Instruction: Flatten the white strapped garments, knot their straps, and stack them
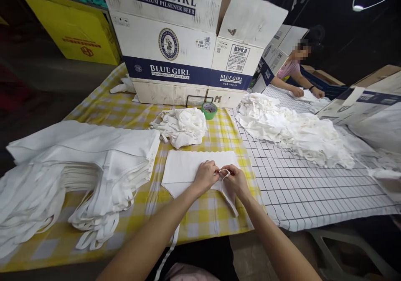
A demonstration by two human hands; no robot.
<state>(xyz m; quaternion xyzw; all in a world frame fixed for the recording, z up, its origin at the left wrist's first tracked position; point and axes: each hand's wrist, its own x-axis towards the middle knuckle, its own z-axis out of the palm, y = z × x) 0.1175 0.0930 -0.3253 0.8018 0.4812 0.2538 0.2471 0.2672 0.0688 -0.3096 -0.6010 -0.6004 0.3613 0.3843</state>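
Observation:
A flat white fabric piece (181, 168) with a wavy far edge lies on the yellow checked tablecloth (200, 226) right before me. My left hand (206, 176) rests over the middle of the fabric, fingers closed on a thin white strap (224, 173). Close to its right, my right hand (235, 181) pinches the same strap, which forms a small loop between the two hands. Another strap (175, 237) trails from the fabric's left side over the table's front edge. The fingertips partly hide where the strap is gripped.
A tall stack of similar white pieces (94, 141) with dangling straps stands left. Behind the fabric are a crumpled white pile (184, 126), green tape (209, 110) and beer cartons (181, 42). A co-worker (291, 65) handles white cloth beyond a long white heap (291, 126).

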